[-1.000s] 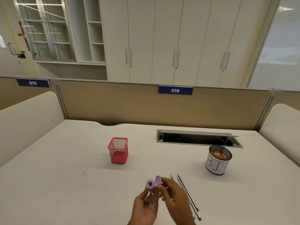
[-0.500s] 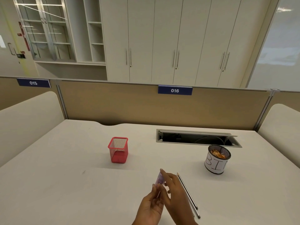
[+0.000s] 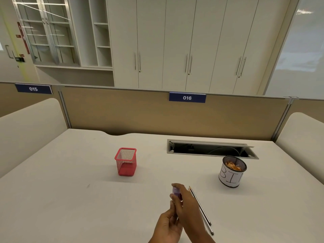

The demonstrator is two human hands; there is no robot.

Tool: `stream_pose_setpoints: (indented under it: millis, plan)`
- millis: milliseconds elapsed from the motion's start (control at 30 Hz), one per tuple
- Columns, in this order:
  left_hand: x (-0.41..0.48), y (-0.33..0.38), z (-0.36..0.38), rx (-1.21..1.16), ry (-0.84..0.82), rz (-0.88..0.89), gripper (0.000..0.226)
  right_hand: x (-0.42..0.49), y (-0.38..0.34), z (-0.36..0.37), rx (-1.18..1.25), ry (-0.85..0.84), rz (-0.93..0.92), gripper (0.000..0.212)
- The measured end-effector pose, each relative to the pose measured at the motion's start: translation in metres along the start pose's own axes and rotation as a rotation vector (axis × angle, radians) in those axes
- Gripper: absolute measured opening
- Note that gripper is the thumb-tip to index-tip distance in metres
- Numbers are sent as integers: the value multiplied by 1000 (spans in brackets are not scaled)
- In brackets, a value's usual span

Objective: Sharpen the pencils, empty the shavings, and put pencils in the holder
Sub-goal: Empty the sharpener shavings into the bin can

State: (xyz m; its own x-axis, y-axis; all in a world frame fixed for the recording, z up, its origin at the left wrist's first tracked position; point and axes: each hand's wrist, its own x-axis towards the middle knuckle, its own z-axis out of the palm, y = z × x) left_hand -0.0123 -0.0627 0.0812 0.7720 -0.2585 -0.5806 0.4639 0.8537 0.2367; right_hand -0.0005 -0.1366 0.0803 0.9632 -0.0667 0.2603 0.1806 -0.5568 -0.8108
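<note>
1. Right hand (image 3: 188,206): fingers curled closed round the purple sharpener (image 3: 175,191), gripping it from the right side and top. Most of the sharpener is hidden by the fingers, only its upper left part shows.
2. Left hand (image 3: 169,225): below and left of the right one, fingers (image 3: 172,206) bent up toward the sharpener's lower end. Grip looks part closed; whether it actually clamps the sharpener I cannot tell, the contact is hidden behind the right hand.
3. Sharpener is held above the desk (image 3: 70,199), near its front edge at centre, long axis roughly upright, tilted slightly away from the camera. Cannot tell if its lid is open or shut.
4. Two pencils (image 3: 201,209) lie flat on the desk just right of the right hand, side by side and nearly parallel. Long axis runs from near-right to far-left; the sharpened tip of the farther one points away from the camera, toward the far edge. Their lower left parts are partly covered by the right wrist.
5. Red mesh pencil holder (image 3: 126,162) stands upright, left of centre, well apart from the hands. No pencils in it.
6. Round can labelled BIN (image 3: 231,172) stands upright at right, beyond the pencils, with orange-brown shavings inside.
7. Open cable tray slot (image 3: 210,149) is set in the desk behind the bin.
</note>
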Motion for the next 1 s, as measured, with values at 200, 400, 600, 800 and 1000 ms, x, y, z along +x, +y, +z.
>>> stream_pose_setpoints:
  millis: [200,400,600,800,1000]
  plan:
    - [2,1,-2,183,-29,20,21,7,-5,-10,40,-41,53,28]
    - [6,26,4,782,5,389,4,11,-5,-30,374,-131,252,19]
    - [2,34,18,1178,-109,597,13,0,-1,-25,328,-275,278,19]
    - [5,30,22,1329,-26,646,10,-12,0,-10,-12,-111,-3,17]
    - [4,27,27,1395,-13,674,10,-15,5,-10,-194,-6,-59,7]
